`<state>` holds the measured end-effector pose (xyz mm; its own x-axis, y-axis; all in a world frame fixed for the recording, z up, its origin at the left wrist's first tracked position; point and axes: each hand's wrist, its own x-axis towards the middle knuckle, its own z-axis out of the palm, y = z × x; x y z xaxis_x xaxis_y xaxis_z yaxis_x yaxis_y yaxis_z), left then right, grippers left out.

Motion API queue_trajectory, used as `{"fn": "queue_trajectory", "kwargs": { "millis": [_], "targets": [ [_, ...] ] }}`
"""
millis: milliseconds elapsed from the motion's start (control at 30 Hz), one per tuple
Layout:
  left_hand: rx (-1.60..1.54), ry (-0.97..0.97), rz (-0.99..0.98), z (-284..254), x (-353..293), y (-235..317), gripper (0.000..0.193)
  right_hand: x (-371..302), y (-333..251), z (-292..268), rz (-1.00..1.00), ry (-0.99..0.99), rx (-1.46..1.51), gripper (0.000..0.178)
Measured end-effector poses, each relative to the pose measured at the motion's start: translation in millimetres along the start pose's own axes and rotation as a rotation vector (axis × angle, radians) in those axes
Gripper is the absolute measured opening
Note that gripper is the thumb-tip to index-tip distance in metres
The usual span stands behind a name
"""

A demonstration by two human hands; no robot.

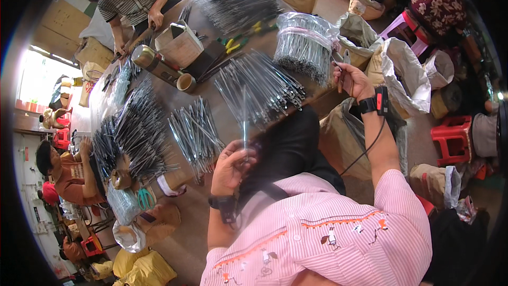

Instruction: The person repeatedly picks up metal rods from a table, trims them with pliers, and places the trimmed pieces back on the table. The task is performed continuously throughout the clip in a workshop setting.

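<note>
My left hand [232, 165] is closed round the lower end of a thin, shiny metal rod [245, 122], which points up toward the table. Just beyond it, a fanned pile of similar metal rods [259, 86] lies at the table's near edge. A smaller pile of rods [194, 135] rests to the left. Farther right, my right hand [353, 81] is raised with its fingers closed on a small shiny metal piece [336, 62]; its kind is unclear. Close to that hand stands a bundle of rods [304, 42] in clear plastic.
More rods [140, 127] cover the table's left side. A white box [179, 46], a flask [151, 61] and yellow-handled pliers [233, 46] sit mid-table. Two co-workers sit across and at left. Open sacks [405, 74] and a red stool [452, 139] stand to my right.
</note>
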<state>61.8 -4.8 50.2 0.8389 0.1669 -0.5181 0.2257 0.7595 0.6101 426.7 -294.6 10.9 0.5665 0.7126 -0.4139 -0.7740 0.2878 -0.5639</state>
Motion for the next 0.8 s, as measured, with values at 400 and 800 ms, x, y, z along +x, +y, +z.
{"fn": "queue_trajectory", "kwargs": {
  "millis": [400,800],
  "targets": [
    [0.013,-0.007,-0.033,15,2,-7,0.027,10,16,14,-0.131,0.065,-0.085,0.008],
    [0.065,-0.082,-0.01,26,11,-13,0.021,-72,71,73,-0.053,0.095,-0.206,0.018]
  ]
}}
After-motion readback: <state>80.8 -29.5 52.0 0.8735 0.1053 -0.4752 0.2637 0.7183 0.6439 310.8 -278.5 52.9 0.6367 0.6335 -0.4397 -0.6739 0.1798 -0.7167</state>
